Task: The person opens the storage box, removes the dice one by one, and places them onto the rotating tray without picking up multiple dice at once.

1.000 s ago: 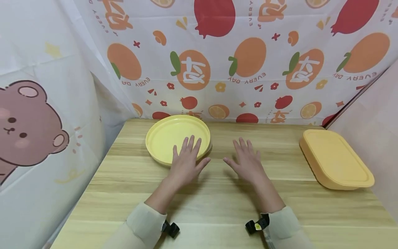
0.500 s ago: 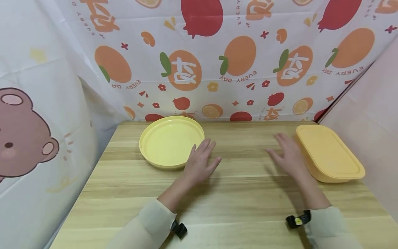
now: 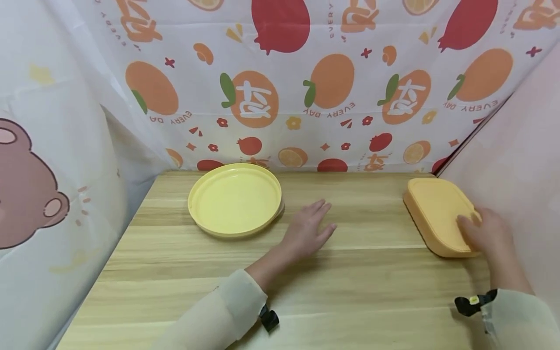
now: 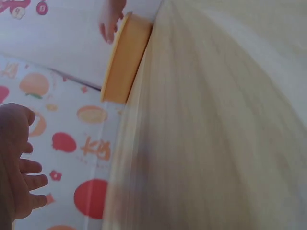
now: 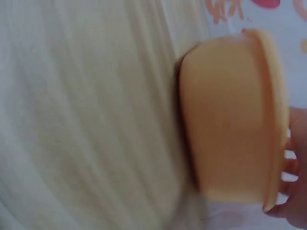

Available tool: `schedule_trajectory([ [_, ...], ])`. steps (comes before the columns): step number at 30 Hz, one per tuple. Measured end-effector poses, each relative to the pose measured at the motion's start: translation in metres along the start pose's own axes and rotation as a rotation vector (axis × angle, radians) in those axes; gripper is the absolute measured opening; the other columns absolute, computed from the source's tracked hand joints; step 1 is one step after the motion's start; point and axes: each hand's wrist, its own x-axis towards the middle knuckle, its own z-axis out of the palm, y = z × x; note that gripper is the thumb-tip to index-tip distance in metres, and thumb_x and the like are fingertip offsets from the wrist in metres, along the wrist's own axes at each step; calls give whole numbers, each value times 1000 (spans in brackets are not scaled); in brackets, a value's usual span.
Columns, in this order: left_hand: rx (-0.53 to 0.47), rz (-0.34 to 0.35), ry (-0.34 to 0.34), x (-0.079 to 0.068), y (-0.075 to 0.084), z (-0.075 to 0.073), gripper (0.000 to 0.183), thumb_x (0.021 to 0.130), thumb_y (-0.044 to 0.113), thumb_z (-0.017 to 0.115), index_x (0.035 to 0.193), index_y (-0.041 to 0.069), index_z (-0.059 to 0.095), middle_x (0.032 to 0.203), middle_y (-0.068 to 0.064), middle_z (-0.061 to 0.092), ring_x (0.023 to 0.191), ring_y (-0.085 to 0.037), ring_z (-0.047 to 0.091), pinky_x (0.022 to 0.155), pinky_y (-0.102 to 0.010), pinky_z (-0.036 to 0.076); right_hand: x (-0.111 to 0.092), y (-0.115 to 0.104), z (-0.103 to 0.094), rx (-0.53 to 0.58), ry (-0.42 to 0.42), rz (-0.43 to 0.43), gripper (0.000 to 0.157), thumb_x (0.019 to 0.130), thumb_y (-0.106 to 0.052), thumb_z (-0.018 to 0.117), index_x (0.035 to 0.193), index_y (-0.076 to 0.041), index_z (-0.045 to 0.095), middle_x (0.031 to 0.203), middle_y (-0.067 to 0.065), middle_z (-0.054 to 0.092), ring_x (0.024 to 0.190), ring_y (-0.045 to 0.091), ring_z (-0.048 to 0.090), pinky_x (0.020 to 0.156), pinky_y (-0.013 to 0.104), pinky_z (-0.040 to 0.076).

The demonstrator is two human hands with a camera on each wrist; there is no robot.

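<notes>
At the table's right end, a yellow-orange lidded box (image 3: 430, 214) rests on the wooden top. My right hand (image 3: 492, 231) grips its right end, the thumb lying over the lid and the other fingers partly hidden at the edge. In the right wrist view, that hand's fingers show along the lid's rim, beside the box's side (image 5: 225, 124). My left hand (image 3: 306, 231) holds nothing; it hovers over mid-table, fingers extended, to the right of a round yellow plate (image 3: 236, 199). The left wrist view shows these fingers spread.
Wooden table (image 3: 350, 287) spans the lower view. A fruit-print cloth (image 3: 293, 97) hangs along its back edge, a bear-print cloth (image 3: 65, 146) on the left. A plain pale wall (image 3: 520, 160) stands close beside the box. Black cameras sit on both wrists.
My right hand has swept from mid-table to the box's right end and taken hold there. My left hand has drifted right, off the plate. The view has turned slightly right.
</notes>
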Motion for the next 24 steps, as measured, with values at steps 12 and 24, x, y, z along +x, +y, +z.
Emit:
schedule_trajectory([
  [12,-194,-78,-97,9,16,19,56,101,43,52,145,10,48,152,-9,46,140,-24,44,115,-42,42,-1,-36,40,38,5,1,78,101,-54,36,143,13,35,144,44,27,127,65,28,102,76,29],
  [24,-505,-301,-148,10,9,35,66,99,42,55,152,7,36,150,-14,47,139,-28,44,119,-44,37,-3,-156,96,87,81,-154,52,103,-28,37,140,8,45,143,40,35,127,62,35,107,72,31],
])
